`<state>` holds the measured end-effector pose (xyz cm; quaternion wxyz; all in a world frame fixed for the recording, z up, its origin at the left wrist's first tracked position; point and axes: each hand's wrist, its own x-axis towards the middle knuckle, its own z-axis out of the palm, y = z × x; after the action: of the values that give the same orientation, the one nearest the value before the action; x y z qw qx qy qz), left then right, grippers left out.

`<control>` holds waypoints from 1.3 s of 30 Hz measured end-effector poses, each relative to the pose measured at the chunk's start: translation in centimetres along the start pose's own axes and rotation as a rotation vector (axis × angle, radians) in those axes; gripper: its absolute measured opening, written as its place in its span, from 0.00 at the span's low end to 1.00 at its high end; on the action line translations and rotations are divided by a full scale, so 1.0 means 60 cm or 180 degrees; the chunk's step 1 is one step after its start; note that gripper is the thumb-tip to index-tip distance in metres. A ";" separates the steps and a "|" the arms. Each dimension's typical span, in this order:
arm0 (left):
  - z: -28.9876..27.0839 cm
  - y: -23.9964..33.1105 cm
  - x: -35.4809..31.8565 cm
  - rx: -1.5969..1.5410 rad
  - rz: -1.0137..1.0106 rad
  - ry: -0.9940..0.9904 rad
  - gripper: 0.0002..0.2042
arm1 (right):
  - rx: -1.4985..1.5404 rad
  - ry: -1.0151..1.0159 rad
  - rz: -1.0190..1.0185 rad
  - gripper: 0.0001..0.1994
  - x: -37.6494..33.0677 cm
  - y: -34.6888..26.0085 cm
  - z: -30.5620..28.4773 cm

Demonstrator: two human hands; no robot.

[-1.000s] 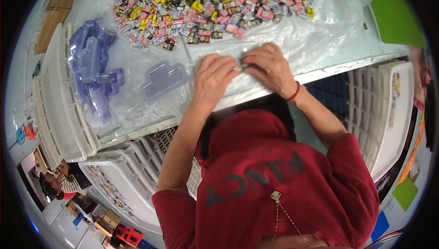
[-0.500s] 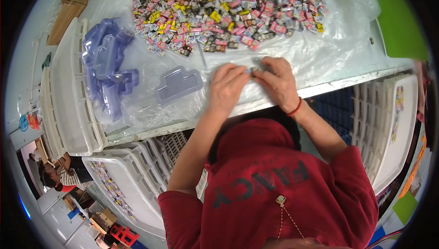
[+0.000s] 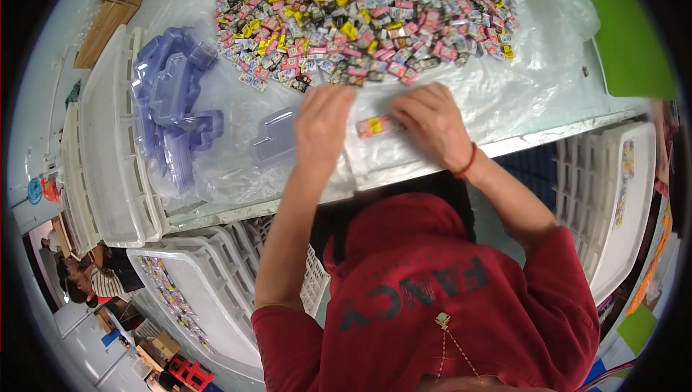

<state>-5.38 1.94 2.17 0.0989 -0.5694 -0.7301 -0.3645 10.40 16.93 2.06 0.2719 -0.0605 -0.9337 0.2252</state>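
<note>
Fingers [image 3: 405, 109] of the right hand [image 3: 432, 124] curl over the right end of a short pink-and-yellow row of small printed pieces [image 3: 373, 127]; blur there, can't tell if they're pinching it. Left hand [image 3: 321, 124] is at the near edge of the loose pile [image 3: 360, 28], fingers bunched and pointing down; can't tell if they grip a piece. Row sits near the bench [image 3: 497, 138] front edge, between the hands, over the clear plastic film [image 3: 551, 53]. Clear blister tray [image 3: 274, 138] is just left, partly behind the left hand; nested bluish trays [image 3: 169, 89] farther left.

My read: picking and lining-up step, row part built. Next move calls for right hand steadying the row, left bringing a piece to its free left end, faces matched, row kept straight.
</note>
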 end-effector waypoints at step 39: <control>0.005 -0.041 0.002 0.0738 -0.0997 -0.0031 0.13 | 0.1134 -0.0066 0.1033 0.13 0.049 0.074 -0.029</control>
<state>-7.59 2.02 1.02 0.1023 -0.4354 -0.8474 -0.2862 8.80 22.26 2.77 0.2289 -0.1586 -0.8600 0.4277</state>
